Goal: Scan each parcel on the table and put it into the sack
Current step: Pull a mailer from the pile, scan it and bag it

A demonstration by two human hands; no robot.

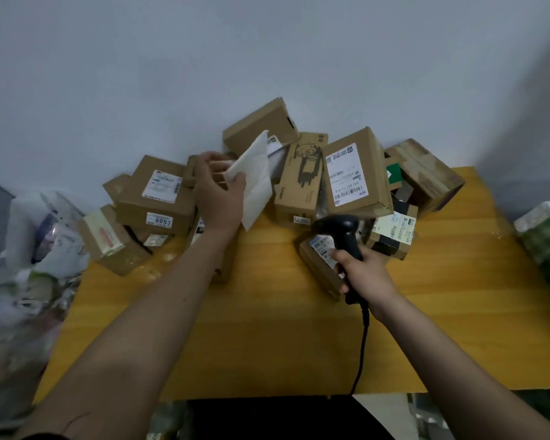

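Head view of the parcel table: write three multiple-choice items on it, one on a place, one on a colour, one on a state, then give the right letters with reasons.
1. Where does the cardboard box marked 8093 lie?
A. left of the left hand, in the pile
B. at the near edge of the table
C. under the right forearm

2. What colour is the soft flat parcel in the left hand?
A. black
B. white
C. green

3. What is the right hand doing?
A. resting flat on the table
B. hanging idle with nothing in it
C. gripping the black scanner by its handle

Answers:
1. A: the label 8093 shows on a box at the left of the pile on the yellow table.
2. B: thumb and fingers pinch a white packet lifted above the boxes.
3. C: the fingers curl round the handle, the head pointing at the parcels.
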